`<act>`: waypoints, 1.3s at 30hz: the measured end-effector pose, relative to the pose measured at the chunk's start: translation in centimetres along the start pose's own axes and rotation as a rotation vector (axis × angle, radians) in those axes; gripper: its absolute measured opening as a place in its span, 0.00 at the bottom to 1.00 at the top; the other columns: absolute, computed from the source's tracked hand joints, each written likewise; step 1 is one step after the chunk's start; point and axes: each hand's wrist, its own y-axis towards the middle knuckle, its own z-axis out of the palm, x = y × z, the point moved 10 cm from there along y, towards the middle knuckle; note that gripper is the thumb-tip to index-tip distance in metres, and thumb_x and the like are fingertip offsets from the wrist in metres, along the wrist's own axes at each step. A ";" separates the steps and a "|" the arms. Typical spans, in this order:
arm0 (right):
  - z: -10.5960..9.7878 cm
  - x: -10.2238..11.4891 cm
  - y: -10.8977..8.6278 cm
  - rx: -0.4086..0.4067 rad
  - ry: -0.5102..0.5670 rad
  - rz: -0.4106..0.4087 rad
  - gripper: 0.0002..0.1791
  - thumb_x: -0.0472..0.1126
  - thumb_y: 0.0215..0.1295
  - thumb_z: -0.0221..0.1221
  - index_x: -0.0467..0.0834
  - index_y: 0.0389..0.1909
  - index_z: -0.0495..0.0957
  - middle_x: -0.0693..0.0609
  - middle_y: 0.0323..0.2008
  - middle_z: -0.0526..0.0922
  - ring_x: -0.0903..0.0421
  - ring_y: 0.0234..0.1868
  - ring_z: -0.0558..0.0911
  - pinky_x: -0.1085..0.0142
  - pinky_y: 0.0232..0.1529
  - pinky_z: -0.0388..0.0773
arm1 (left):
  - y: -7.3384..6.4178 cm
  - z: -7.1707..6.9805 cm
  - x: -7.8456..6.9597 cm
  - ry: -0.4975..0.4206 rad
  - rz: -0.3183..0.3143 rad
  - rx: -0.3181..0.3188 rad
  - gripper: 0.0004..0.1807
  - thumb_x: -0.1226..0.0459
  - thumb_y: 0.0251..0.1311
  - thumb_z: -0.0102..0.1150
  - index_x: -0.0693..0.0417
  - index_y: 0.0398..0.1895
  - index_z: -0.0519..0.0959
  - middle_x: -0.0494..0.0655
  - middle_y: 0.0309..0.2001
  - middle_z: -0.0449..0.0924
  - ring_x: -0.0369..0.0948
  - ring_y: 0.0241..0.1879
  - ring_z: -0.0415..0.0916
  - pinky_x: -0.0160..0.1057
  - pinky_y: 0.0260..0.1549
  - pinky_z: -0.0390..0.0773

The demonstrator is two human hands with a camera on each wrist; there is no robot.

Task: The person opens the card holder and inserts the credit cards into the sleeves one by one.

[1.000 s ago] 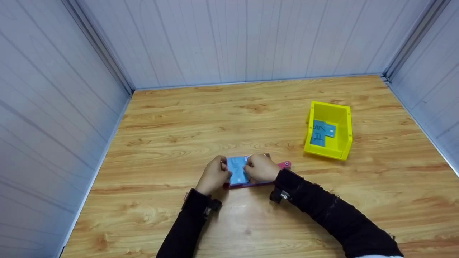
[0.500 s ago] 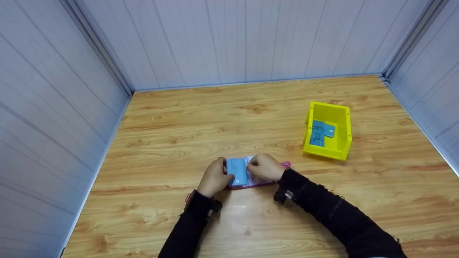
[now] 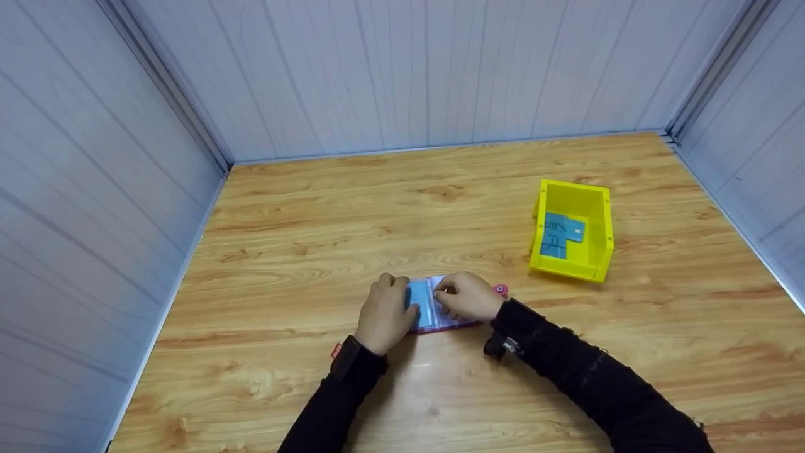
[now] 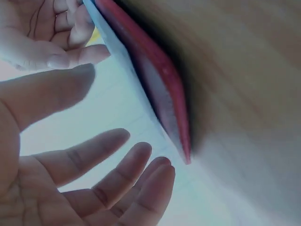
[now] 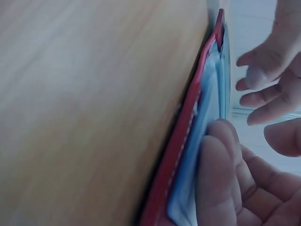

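Observation:
A small card holder with a red cover (image 5: 183,127) and clear sleeves (image 3: 443,318) lies spread on the table. A light-blue card (image 3: 420,305) shows in its left side. My left hand (image 3: 385,314) hovers over the left edge; in the left wrist view its fingers (image 4: 136,165) are spread, apart from the holder. On the right side is my right hand (image 3: 468,297); in the right wrist view its fingers (image 5: 214,174) rest against the sleeves, thumb held away from them. A pink snap strap (image 3: 500,290) pokes out beyond it. The holder's right part is mostly hidden.
A yellow bin (image 3: 600,270) stands at the right on the wooden table (image 3: 302,251), with several blue cards (image 3: 553,236) marked in black inside. Pale panel walls (image 3: 402,69) enclose the back and both sides.
My left hand has let go of the holder's left edge and moved right, over the blue card. The right hand has drawn back slightly from the card to the right-hand sleeve.

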 end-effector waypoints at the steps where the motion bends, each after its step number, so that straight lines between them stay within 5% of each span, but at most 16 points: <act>1: -0.1 -0.1 -0.1 -0.007 -0.004 0.005 0.14 0.41 0.68 0.55 0.35 0.44 0.82 0.47 0.25 0.85 0.62 0.18 0.79 0.70 0.20 0.77 | 0.0 0.1 -0.3 0.010 0.014 0.007 0.25 0.61 0.55 0.67 0.63 0.54 0.77 0.60 0.47 0.75 0.54 0.46 0.74 0.51 0.40 0.79; 11: -1.9 -0.6 -0.5 -0.022 -0.020 0.022 0.14 0.42 0.69 0.54 0.38 0.45 0.82 0.48 0.27 0.84 0.60 0.20 0.79 0.69 0.22 0.76 | -0.2 2.0 -1.2 0.146 0.067 0.119 0.32 0.51 0.51 0.71 0.63 0.55 0.78 0.63 0.58 0.74 0.59 0.57 0.72 0.54 0.46 0.80; 18: -4.9 -1.0 -1.1 -0.072 -0.026 0.058 0.17 0.44 0.71 0.54 0.38 0.50 0.81 0.43 0.33 0.84 0.56 0.27 0.81 0.68 0.26 0.78 | -0.2 2.4 -1.2 0.135 0.065 0.156 0.35 0.50 0.50 0.72 0.63 0.56 0.78 0.63 0.60 0.72 0.59 0.58 0.71 0.54 0.46 0.80; 28: -12.7 -0.3 -2.6 -0.277 -0.101 0.045 0.19 0.47 0.73 0.51 0.38 0.53 0.79 0.39 0.44 0.83 0.49 0.39 0.81 0.66 0.36 0.78 | -0.2 2.5 -1.0 0.108 0.074 0.185 0.33 0.51 0.52 0.70 0.63 0.57 0.77 0.64 0.62 0.70 0.61 0.60 0.70 0.55 0.50 0.79; 39: -21.0 -1.3 -5.0 -0.467 -0.203 0.075 0.24 0.47 0.76 0.45 0.35 0.60 0.73 0.34 0.54 0.78 0.41 0.50 0.77 0.50 0.49 0.73 | -0.3 2.3 -1.1 0.104 0.087 0.174 0.32 0.52 0.52 0.71 0.64 0.55 0.78 0.64 0.59 0.72 0.61 0.59 0.70 0.54 0.49 0.79</act>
